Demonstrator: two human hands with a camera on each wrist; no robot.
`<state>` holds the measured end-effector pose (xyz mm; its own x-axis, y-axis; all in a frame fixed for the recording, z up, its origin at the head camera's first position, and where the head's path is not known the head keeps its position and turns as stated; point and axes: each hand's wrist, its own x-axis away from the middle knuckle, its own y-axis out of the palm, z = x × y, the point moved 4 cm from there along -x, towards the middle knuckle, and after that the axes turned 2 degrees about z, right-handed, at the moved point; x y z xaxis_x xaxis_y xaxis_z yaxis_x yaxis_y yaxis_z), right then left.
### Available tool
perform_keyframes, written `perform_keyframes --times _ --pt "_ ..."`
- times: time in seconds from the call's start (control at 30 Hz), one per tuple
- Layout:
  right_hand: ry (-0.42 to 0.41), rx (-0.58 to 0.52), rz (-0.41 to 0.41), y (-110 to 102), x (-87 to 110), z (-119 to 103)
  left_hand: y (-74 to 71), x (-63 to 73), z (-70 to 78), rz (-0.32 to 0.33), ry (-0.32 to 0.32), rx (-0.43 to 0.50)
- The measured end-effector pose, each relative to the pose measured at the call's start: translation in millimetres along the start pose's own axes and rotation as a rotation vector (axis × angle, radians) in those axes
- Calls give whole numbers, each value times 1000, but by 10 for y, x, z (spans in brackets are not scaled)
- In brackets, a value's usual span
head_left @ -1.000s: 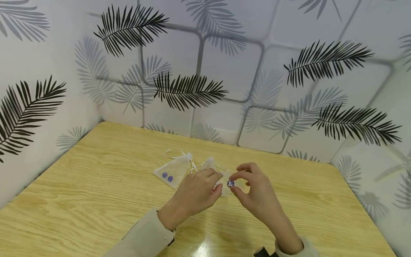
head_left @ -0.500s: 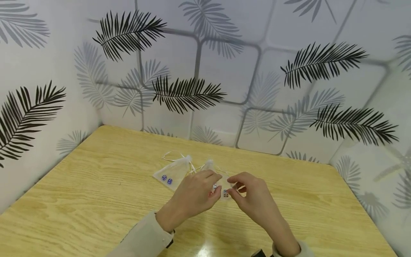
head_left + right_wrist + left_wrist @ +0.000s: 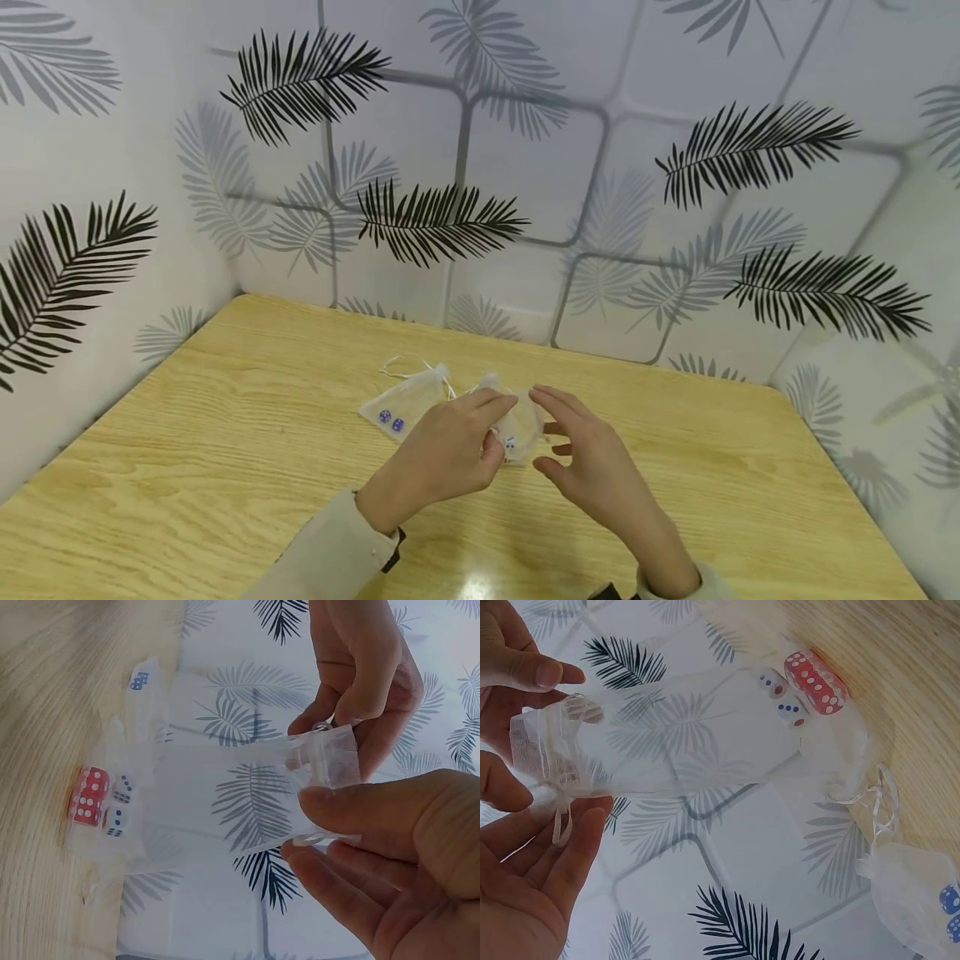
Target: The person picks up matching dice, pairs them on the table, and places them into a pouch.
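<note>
A sheer white drawstring pouch (image 3: 690,739) hangs between the two hands, its mouth toward the person. My left hand (image 3: 442,442) pinches the mouth's edge between thumb and fingers. Two white dice (image 3: 116,820) with coloured pips lie at the pouch's far end. My right hand (image 3: 600,467) is at the other side of the mouth, thumb and index finger spread apart; in the right wrist view its thumb overlaps the pouch. Whether it touches the fabric is hard to tell. Just beyond the white dice sit red dice (image 3: 815,681) in another sheer pouch, partly hidden in the head view.
Left of the hands lies a third sheer pouch (image 3: 416,393) holding two blue dice (image 3: 392,421), its white cords loose. All rest on a wood-grain table (image 3: 225,467). A leaf-patterned wall covering (image 3: 525,275) stands behind the table's far edge.
A second ago my right hand pinched a white die; it lowered it to the pouch's mouth and let go. The fingers have since spread. My left hand stays nearly in place.
</note>
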<state>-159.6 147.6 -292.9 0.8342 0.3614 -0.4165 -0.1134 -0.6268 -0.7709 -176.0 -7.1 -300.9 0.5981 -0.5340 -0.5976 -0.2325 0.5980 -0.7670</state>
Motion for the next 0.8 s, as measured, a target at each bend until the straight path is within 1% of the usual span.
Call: perform_keyframes --times 0.1,0.2,0.3,0.4,0.57,0.7,0.8 --pt "-24 41 83 16 -5 8 3 -2 -7 -7 -1 28" --pt "-47 87 153 16 -13 15 9 -5 -9 -2 12 33" --pt "-65 100 199 3 -21 13 10 -10 -11 13 34 16" --pt "-70 90 226 -12 -23 11 2 -15 -9 26 48 0" --pt "-27 98 271 -36 -5 27 -9 -15 -13 38 52 -18" --pt "9 92 315 -63 10 48 -21 -17 -28 72 46 -23" --pt "33 80 320 -75 8 58 -32 -22 -38 101 36 -11"
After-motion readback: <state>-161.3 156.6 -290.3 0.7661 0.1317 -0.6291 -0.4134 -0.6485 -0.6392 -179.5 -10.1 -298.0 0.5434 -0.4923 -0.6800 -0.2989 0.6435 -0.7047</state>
